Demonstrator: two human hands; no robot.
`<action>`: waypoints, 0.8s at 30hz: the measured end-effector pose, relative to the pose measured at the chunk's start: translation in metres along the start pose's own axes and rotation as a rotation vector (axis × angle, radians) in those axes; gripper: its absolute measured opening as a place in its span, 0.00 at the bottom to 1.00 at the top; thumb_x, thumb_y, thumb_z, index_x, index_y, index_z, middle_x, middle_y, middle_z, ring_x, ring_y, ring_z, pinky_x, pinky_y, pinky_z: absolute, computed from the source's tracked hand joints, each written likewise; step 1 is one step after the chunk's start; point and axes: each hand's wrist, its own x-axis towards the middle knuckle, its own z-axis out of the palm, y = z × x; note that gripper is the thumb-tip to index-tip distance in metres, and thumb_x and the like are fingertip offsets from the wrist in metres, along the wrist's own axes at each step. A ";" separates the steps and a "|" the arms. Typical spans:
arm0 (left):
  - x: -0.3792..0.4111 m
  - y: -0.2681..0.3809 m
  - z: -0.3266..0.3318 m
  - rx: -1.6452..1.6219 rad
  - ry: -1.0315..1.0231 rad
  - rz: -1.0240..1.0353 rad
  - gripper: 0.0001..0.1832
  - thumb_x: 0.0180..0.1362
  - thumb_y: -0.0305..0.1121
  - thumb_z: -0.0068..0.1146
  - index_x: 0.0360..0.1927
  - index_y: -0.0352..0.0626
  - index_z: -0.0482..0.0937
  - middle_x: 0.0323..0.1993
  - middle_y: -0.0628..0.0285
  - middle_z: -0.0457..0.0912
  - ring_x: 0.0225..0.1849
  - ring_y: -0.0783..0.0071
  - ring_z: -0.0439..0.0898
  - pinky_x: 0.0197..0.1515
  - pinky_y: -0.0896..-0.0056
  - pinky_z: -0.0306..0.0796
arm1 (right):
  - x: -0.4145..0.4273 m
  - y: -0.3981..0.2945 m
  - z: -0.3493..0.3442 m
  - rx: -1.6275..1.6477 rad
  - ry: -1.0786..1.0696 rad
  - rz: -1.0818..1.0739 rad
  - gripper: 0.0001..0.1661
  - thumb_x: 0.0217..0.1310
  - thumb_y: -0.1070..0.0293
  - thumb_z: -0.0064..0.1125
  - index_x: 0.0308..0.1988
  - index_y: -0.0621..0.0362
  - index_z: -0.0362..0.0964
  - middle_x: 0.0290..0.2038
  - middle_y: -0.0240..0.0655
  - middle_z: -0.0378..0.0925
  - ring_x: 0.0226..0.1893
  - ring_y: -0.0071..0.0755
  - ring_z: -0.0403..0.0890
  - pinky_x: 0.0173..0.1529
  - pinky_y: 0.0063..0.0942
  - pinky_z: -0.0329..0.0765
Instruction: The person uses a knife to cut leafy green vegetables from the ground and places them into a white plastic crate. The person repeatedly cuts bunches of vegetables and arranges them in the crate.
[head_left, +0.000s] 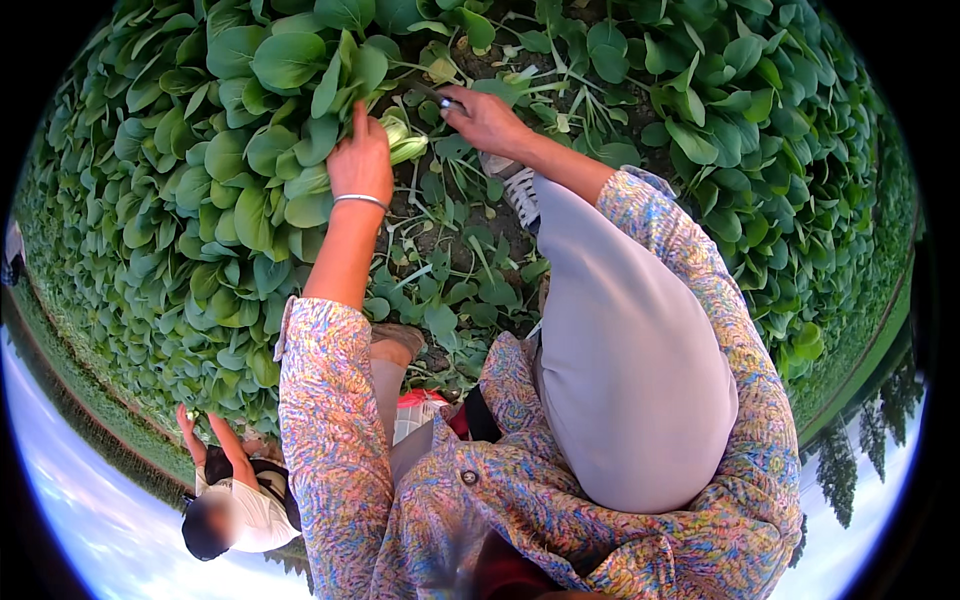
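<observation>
Leafy green plants with broad leaves and pale stalks, like bok choy, grow thickly in front of me. My left hand (361, 161) is closed around a bunch of these greens (349, 75), its index finger stretched along the leaves. Pale green stalk bases (405, 141) stick out to the right of that hand. In my right hand (487, 124) is a small knife (427, 93), whose blade points left toward the bunch. The blade looks apart from the stalk bases. Part of the handle is hidden by the fingers.
Cut leaves and stalks (480, 274) litter the soil strip between the plant rows (225, 180). My sneaker (521, 191) stands on it. Behind me lies a light plastic crate (416, 416) with something red. Another person (251, 510) bends over the plants at lower left.
</observation>
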 end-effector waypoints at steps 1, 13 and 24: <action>-0.006 -0.006 0.005 -0.035 0.024 -0.014 0.21 0.45 0.24 0.60 0.47 0.36 0.77 0.63 0.56 0.69 0.35 0.60 0.84 0.38 0.63 0.78 | 0.005 -0.009 0.004 -0.009 -0.008 0.018 0.23 0.62 0.60 0.54 0.55 0.58 0.72 0.37 0.50 0.81 0.38 0.55 0.82 0.45 0.44 0.76; 0.009 -0.019 0.004 -0.052 0.039 0.011 0.26 0.44 0.22 0.62 0.51 0.34 0.75 0.62 0.56 0.69 0.36 0.59 0.85 0.38 0.62 0.79 | 0.029 0.001 0.028 0.207 -0.055 0.081 0.20 0.64 0.61 0.52 0.52 0.58 0.74 0.30 0.46 0.80 0.32 0.48 0.81 0.42 0.40 0.76; 0.011 -0.028 0.006 -0.123 -0.001 -0.018 0.25 0.45 0.22 0.63 0.50 0.35 0.74 0.64 0.57 0.67 0.33 0.57 0.86 0.36 0.59 0.80 | 0.024 -0.008 0.045 0.035 0.134 -0.044 0.19 0.63 0.63 0.52 0.51 0.60 0.74 0.36 0.53 0.81 0.37 0.59 0.81 0.45 0.48 0.76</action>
